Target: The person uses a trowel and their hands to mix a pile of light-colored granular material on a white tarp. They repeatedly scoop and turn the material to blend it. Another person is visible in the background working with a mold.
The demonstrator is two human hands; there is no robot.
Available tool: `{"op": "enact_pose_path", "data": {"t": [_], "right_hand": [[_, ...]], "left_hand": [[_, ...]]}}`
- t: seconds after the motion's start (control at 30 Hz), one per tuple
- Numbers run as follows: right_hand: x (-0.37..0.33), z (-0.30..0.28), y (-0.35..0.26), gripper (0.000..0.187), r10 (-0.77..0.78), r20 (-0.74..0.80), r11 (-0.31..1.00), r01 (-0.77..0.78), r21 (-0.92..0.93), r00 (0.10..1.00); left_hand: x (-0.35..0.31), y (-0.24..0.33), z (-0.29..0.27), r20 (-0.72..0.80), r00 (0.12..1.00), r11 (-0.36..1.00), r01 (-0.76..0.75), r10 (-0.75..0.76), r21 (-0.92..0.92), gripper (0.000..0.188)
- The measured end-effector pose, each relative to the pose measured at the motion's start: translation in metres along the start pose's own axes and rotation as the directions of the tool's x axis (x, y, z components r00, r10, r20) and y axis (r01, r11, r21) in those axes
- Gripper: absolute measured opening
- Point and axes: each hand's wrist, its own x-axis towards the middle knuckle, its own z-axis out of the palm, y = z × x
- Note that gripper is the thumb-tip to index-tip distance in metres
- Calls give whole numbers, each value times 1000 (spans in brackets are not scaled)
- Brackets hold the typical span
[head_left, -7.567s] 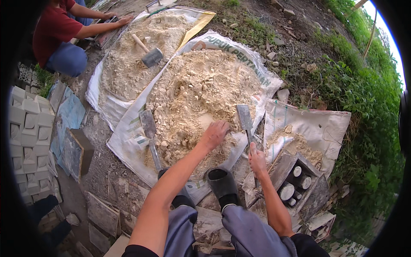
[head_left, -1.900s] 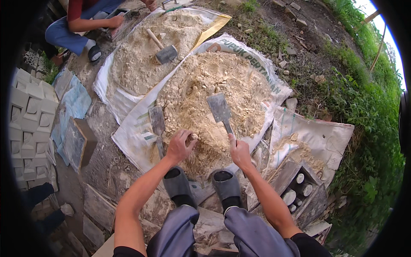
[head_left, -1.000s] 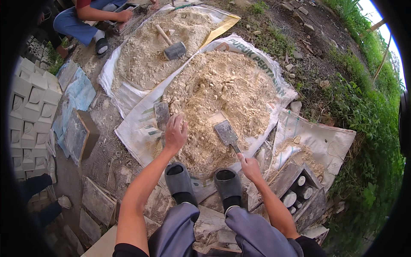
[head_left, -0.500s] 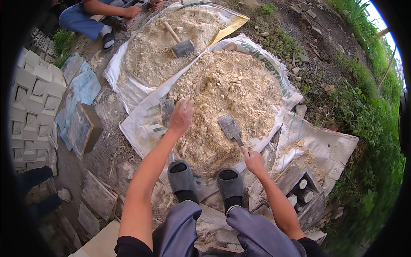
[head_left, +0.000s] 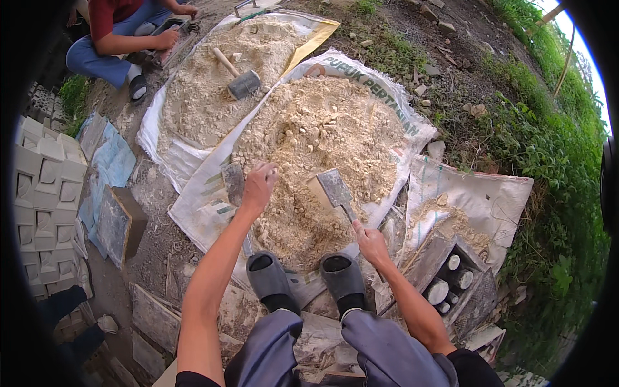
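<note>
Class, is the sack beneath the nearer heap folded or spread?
Spread: the white sack shows beyond the heap on several sides.

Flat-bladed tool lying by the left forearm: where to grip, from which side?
Probably the narrow handle, from above and the near side: it points toward the picture's lower edge, with the wide blade at the far end. The left forearm covers part of it; a dark slipper sits by its near end.
</note>
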Motion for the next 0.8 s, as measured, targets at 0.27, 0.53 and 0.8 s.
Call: {"op": "enact_pose_path", "data": {"t": [0.27, 0.53, 0.8], "right_hand": [[6, -30, -33, 69, -70, -88, 994, 77, 83, 994], [7, -7, -75, 70, -151, -63, 988, 153, 28, 986], [-7, -28, 6, 72, -34, 139, 982, 59, -179, 990]], "left_hand": [[-8, 58, 53, 130, 926, 926, -368, 356, 82, 24], [-32, -8, -2, 32, 996, 931, -84, 78, 357, 46], [-32, -3, -16, 407, 913, 891, -154, -36, 426, 63]]}}
